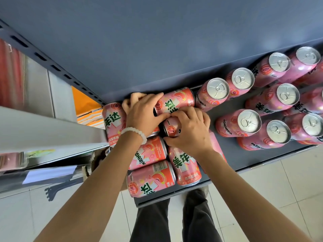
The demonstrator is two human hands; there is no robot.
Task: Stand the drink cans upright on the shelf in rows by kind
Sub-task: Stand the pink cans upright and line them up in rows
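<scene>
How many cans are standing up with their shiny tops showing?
8 standing cans, all on the right of the shelf: four along the back, one in the middle, three nearer the front. More may hide past the right edge.

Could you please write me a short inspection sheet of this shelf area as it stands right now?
Surface: dark grey shelf, bare strip between the two groups of cans.
Job's things: upright pink cans in rows on the right; pink cans lying on their sides in a heap on the left.
Clutter: nothing seen on the shelf besides cans.
Hands: left hand, with a bead bracelet at the wrist, grips a lying can; right hand curls over another lying can.
Cables: nothing seen.
Surroundings: slotted shelf post on the left, orange packaging behind it, pale tiled floor below.
</scene>
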